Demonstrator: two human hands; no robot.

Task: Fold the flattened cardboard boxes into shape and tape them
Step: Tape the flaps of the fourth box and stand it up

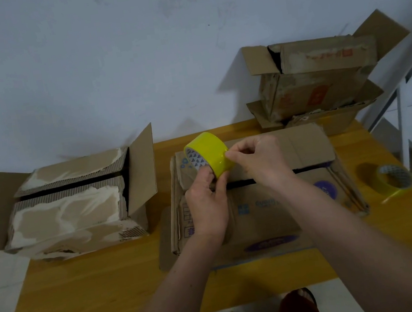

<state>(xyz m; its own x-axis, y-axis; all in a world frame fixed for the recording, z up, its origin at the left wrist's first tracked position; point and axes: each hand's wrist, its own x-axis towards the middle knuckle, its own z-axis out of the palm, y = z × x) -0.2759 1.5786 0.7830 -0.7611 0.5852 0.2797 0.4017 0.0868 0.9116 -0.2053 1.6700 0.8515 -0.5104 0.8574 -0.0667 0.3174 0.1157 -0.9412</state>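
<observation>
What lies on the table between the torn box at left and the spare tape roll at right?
The box being taped, in the head view; both hands hold a yellow roll over it.

A pale grey-white wall (111, 63) fills the view from nine o'clock through twelve to about two o'clock, plain but for faint scuffs and smudges. Below it a yellow-orange wooden tabletop (106, 285) spreads across the lower middle, its grain running side to side. Light floor tiles (2, 287) show at seven and eight o'clock, off the tabletop's left edge. At three o'clock a white metal frame (401, 126) of slanted and upright bars stands beside the tabletop. The light is dim and even.
</observation>
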